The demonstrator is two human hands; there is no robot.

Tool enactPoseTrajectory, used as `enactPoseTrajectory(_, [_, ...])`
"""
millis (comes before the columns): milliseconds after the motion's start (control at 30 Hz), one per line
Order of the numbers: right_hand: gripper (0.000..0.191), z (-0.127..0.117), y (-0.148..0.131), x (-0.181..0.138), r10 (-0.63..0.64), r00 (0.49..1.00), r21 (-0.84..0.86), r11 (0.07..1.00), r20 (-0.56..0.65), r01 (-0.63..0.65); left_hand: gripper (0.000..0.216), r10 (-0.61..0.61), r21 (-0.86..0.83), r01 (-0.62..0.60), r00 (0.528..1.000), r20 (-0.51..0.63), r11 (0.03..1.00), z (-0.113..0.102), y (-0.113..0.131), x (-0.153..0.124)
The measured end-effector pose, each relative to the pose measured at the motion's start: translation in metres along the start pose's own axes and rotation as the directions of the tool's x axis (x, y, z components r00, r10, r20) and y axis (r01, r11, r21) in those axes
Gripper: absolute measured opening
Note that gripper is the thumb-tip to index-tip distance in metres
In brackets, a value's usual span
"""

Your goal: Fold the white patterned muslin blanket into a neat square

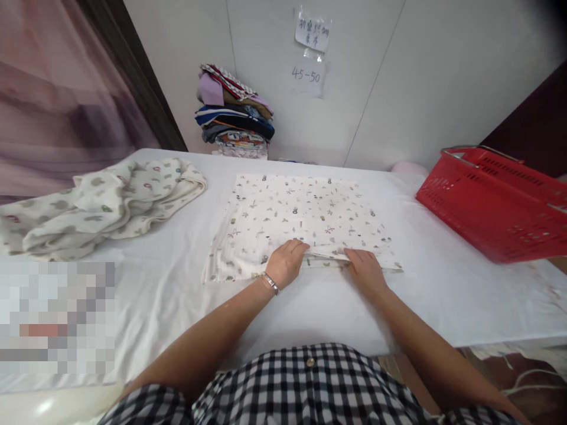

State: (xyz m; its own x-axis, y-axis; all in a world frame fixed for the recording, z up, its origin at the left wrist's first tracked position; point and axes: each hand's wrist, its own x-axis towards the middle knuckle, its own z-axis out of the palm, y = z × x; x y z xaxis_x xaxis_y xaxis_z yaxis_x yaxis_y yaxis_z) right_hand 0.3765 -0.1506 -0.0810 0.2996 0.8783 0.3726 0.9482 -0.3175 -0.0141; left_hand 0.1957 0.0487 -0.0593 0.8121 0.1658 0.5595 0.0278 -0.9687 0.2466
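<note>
In the head view, we see our left hand [287,262] and right hand [365,268] at the near edge of a printed cloth [301,215], which lies spread in the middle of a white-covered table [319,316]. The fingers of both hands are drawn in narrow, holding a raised fold of that edge between them; we cannot tell exactly how the thumbs sit. To our left lies a bunched patterned cloth [133,195], apart from the spread one. To our right, a red basket [491,203] stands tilted in our view. Beyond the far edge we see a stack of folded fabrics [234,115] by the wall.
</note>
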Motion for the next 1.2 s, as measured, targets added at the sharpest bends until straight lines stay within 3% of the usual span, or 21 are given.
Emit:
enactPoseTrajectory(233, [0.045, -0.008, 0.047, -0.017, 0.127, 0.992, -0.165, 0.978, -0.023, -0.129, 0.029, 0.089, 0.096, -0.089, 0.996, 0.007, 0.991, 0.005, -0.008, -0.003])
enactPoseTrajectory(467, [0.045, -0.021, 0.087, -0.045, 0.332, 0.942, -0.235, 0.912, -0.054, -0.335, 0.031, 0.141, 0.173, -0.138, 0.990, -0.003, 0.975, 0.014, -0.014, -0.004])
enactPoseTrajectory(667, [0.040, -0.020, 0.092, -0.050, 0.497, 0.864, -0.230, 0.853, 0.086, -0.468, 0.033, 0.183, 0.226, -0.212, 0.973, 0.142, 0.951, 0.014, -0.018, -0.005])
enactPoseTrajectory(800, [0.042, -0.020, 0.091, -0.051, 0.476, 0.871, -0.231, 0.867, 0.123, -0.441, 0.030, 0.288, 0.152, -0.324, 0.933, 0.216, 0.934, 0.012, -0.018, -0.012])
enactPoseTrajectory(900, [0.043, -0.021, 0.091, -0.052, 0.409, 0.909, -0.234, 0.894, 0.085, -0.381, 0.026, 0.277, 0.168, -0.322, 0.929, 0.247, 0.932, 0.007, -0.017, -0.014])
enactPoseTrajectory(1000, [0.047, -0.020, 0.090, -0.054, 0.313, 0.949, -0.203, 0.932, 0.034, -0.300, 0.025, 0.234, 0.211, -0.288, 0.940, 0.249, 0.934, 0.001, -0.022, -0.008])
enactPoseTrajectory(1067, [0.048, -0.018, 0.090, -0.054, 0.264, 0.964, -0.177, 0.951, 0.031, -0.255, 0.027, 0.176, 0.238, -0.219, 0.966, 0.190, 0.946, -0.003, -0.027, 0.000])
enactPoseTrajectory(1133, [0.050, -0.014, 0.090, -0.054, 0.246, 0.967, -0.165, 0.958, 0.058, -0.234, 0.029, 0.114, 0.254, -0.145, 0.985, 0.130, 0.956, -0.004, -0.031, 0.005])
enactPoseTrajectory(1200, [0.052, -0.010, 0.091, -0.055, 0.259, 0.962, -0.167, 0.956, 0.088, -0.242, 0.029, 0.101, 0.245, -0.139, 0.982, 0.162, 0.959, -0.002, -0.031, 0.006])
